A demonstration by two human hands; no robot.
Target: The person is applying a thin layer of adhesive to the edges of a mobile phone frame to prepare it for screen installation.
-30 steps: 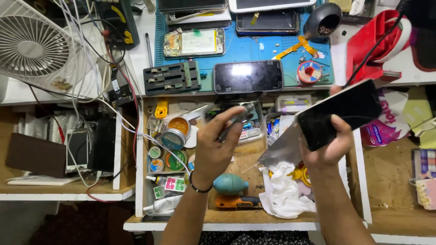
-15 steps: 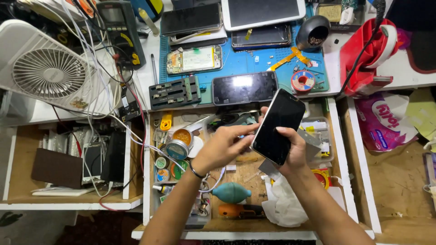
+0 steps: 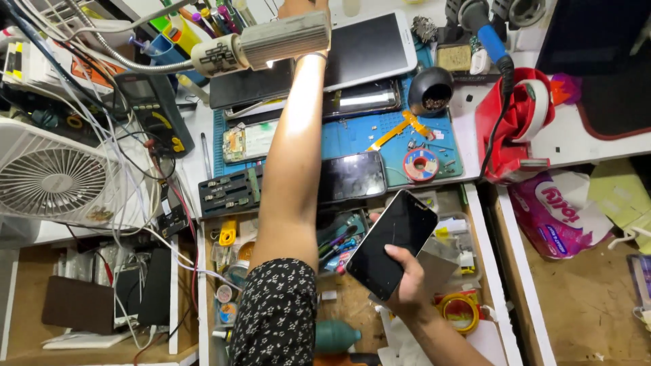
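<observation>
Right hand (image 3: 407, 285) low over the open drawer, fingers (image 3: 399, 255) wrapped round a dark phone (image 3: 393, 242), thumb pressed on the glass. Phone tilted, long axis running from lower left up to upper right, screen facing up. Left arm stretched far up the bench (image 3: 576, 146), past the blue mat (image 3: 380, 132), hand up at the lamp head (image 3: 281, 39) and mostly hidden; grip there impossible to tell. Right hand alone on the phone, left well apart.
</observation>
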